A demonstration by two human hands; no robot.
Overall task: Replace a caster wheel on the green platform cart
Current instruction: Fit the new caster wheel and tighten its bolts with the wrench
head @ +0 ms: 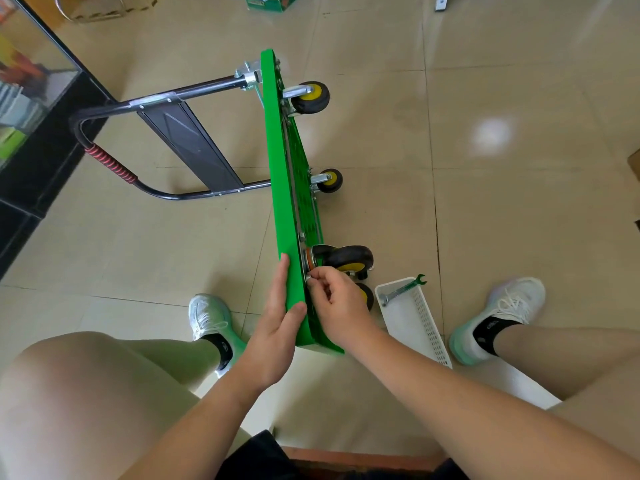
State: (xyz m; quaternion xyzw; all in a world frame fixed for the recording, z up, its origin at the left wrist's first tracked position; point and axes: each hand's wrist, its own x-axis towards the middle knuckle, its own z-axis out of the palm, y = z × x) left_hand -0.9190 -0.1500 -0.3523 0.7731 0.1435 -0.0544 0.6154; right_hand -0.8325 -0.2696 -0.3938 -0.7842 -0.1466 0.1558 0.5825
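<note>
Four wheels show along the green plastic platform cart, which stands on its long edge on the beige tiled floor. Its underside faces right, and its black tubular handle reaches out to the left. At the near end of the underside sits a black caster wheel with a yellow hub. Just nearer, a second yellow-hubbed wheel peeks from behind the right hand; whether it is mounted cannot be told. The right hand's grip is clenched, its fingertips pinching a small silver fastener at the caster's plate. The left hand lies flat against the deck's left face, grip released, thumb over the upper edge. To the right, a white perforated plastic basket holds a silver wrench with a green end, which pokes over the far rim.
</note>
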